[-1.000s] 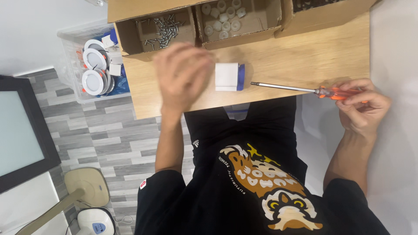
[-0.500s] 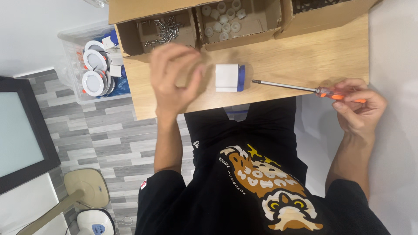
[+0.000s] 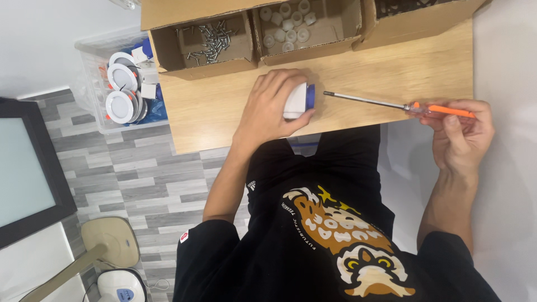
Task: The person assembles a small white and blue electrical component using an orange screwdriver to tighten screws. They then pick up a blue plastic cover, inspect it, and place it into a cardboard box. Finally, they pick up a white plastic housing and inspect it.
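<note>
My left hand [image 3: 271, 106] is clasped over a small white and blue box [image 3: 299, 99] that rests on the wooden table [image 3: 391, 72] near its front edge. My right hand [image 3: 461, 134] hangs off the table's right side and grips the orange handle of a long screwdriver [image 3: 369, 101]. The metal shaft lies across the table and its tip points at the blue end of the small box, just short of it.
Three open cardboard boxes line the table's far edge: one with loose screws [image 3: 210, 42], one with white round caps [image 3: 296, 25], one with dark parts [image 3: 414, 11]. A clear bin of round white light fittings [image 3: 120, 84] sits on the floor at left, near a dark screen [image 3: 22, 173].
My left hand, raised over the table before, has come down and closed around the white and blue box. The screwdriver in my right hand has barely shifted.
</note>
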